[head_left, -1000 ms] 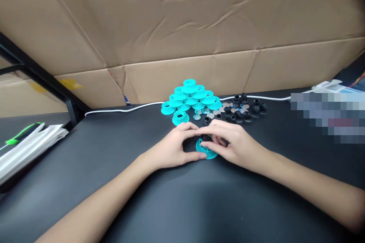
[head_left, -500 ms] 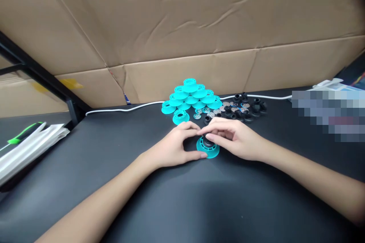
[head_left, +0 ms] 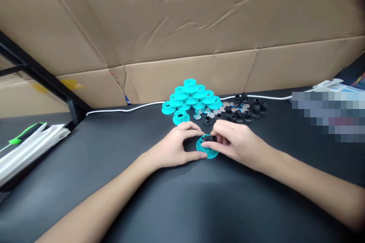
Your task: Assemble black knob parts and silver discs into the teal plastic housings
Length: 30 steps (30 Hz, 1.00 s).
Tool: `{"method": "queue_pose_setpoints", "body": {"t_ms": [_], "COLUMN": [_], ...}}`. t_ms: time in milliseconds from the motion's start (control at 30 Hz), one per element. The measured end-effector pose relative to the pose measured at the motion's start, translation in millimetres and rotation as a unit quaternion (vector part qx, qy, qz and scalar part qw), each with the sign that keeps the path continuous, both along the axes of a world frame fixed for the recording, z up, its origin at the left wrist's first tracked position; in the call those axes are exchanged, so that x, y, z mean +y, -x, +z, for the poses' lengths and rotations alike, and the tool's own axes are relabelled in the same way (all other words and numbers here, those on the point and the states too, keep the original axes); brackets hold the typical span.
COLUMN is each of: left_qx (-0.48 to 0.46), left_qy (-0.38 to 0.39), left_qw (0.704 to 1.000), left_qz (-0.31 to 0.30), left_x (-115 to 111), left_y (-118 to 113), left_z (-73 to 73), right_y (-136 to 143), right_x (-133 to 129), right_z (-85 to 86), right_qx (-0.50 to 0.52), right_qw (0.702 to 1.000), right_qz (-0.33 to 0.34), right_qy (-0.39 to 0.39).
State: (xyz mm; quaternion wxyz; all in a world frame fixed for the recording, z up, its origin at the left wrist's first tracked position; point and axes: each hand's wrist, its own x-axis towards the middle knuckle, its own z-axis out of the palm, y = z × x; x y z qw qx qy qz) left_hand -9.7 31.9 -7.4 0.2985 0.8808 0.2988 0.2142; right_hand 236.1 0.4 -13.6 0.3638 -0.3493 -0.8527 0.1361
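A turquoise flared ring (head_left: 208,153) lies on the black table between my hands. My left hand (head_left: 178,145) grips its left side, thumb at the front edge and fingers at the back. Over the ring's middle, my right hand (head_left: 232,141) pinches a black part (head_left: 209,139) between thumb and fingers; the fingers partly hide it. One more turquoise ring (head_left: 181,117) sits just beyond my left hand. Behind it rises a stacked pile of turquoise rings (head_left: 189,100). Several silvery discs (head_left: 211,115) and several black parts (head_left: 256,107) lie to the pile's right.
A white cable (head_left: 125,110) runs along the back of the table (head_left: 114,140), below a cardboard wall (head_left: 185,60). At the left are white sheets (head_left: 37,148), a green-and-black screwdriver (head_left: 27,133) and a black metal frame (head_left: 37,76). A partly blurred clear container (head_left: 327,85) stands at the right.
My right hand has changed its grip on the black part, which now looks tilted over the ring, its fingers more curled. My left hand stays on the ring.
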Motion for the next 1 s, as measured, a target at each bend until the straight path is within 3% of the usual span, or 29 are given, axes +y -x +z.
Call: {"method": "queue_pose_setpoints", "body": {"t_ms": [233,567,800,1000], "left_qx": [0.013,0.008,0.012,0.011], "left_qy": [-0.006,-0.012,0.006,0.0], "left_qw": [1.0,1.0,1.0,1.0], "left_qz": [-0.002,0.001,-0.026,-0.027], "left_x": [0.4,-0.1,0.6,-0.6], "left_y": [0.7,-0.5,0.7,0.1], "left_z": [4.8,1.0,5.6,4.7], "right_y": [-21.8,5.7,-13.7,-4.7], "right_x": [14.1,-6.5,15.3,10.6], "right_z": [9.4,3.4,5.6,4.7], "right_qx": [-0.042,-0.067,-0.021,0.006], "right_qw": [0.989,0.996,0.984,0.986], "right_qz": [0.143,0.032,0.164,0.134], "right_qy": [0.013,-0.041,0.059,0.098]}}
